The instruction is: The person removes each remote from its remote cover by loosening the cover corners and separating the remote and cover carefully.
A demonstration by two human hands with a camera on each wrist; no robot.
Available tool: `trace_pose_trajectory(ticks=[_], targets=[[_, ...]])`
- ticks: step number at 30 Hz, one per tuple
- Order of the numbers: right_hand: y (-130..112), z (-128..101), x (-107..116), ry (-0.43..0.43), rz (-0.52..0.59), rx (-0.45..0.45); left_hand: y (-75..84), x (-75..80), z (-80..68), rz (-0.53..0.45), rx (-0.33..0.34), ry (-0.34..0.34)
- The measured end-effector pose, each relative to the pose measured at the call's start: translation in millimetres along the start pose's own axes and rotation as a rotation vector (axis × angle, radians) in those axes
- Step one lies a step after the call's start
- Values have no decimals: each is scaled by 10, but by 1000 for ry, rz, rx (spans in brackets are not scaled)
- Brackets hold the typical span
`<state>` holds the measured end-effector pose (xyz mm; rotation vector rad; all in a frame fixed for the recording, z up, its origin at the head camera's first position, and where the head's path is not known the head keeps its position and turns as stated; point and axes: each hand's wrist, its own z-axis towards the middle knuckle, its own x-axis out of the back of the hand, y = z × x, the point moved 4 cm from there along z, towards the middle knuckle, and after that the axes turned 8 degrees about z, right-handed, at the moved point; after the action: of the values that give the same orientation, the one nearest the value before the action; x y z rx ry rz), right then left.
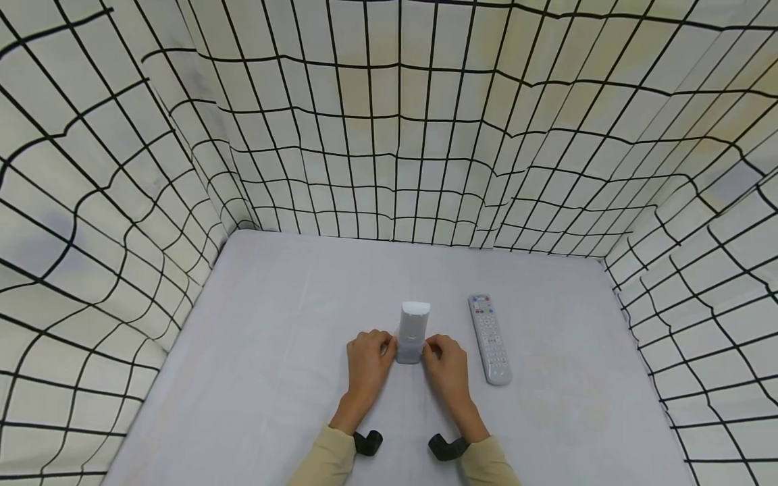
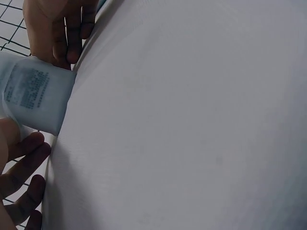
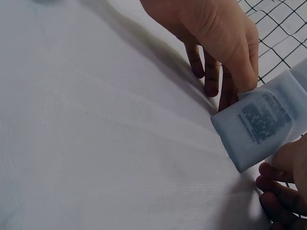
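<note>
Head view, left hand (image 1: 367, 361) and right hand (image 1: 448, 368) fingers pinching white tube (image 1: 413, 332) upright on table (image 1: 273, 351), remote (image 1: 489, 339) nearby

white table (image 1: 273, 378): upright pouch (image 1: 413, 332), remote (image 1: 489, 339) beside.

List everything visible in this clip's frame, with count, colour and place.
tube: one, pale grey-white, printed text on its lower part, mid-table, held between both hands
remote control: one, light grey with coloured top buttons, flat on the table, right of the tube, untouched
table cover: one, plain white, across the whole table
grid cloth: cream with black lines, hung on three sides behind and beside the table
wrist straps: two, black, one on each wrist
sleeves: two, beige, at the lower edge
left hand: one, grip on the tube's left side
right hand: one, grip on the tube's right side
</note>
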<state>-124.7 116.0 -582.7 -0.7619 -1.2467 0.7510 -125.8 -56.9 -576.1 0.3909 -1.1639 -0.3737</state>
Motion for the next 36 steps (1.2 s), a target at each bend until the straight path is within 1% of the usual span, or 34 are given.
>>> trace_pose_trajectory(ticks=[3,5,13,19,23,28,36], targets=[[-6,-5,-2,18,-22,52,8,2,-10,14,-1,-12],[-3,-6,-7,22,-40,68,16,5,-14,27,-8,-20],[52,-5,-48,12,-96,39,36,-4,-50,103,-62,-22],[58,-16,-59,33,-153,78,23,-10,-62,102,-76,-1],[44,-19,-60,44,-183,86,4,-17,-58,99,-74,7],[22,-13,-52,38,-184,68,-6,-24,-45,88,-70,0],[33,-9,-65,-7,-226,26,-9,-48,-27,73,-60,-31]])
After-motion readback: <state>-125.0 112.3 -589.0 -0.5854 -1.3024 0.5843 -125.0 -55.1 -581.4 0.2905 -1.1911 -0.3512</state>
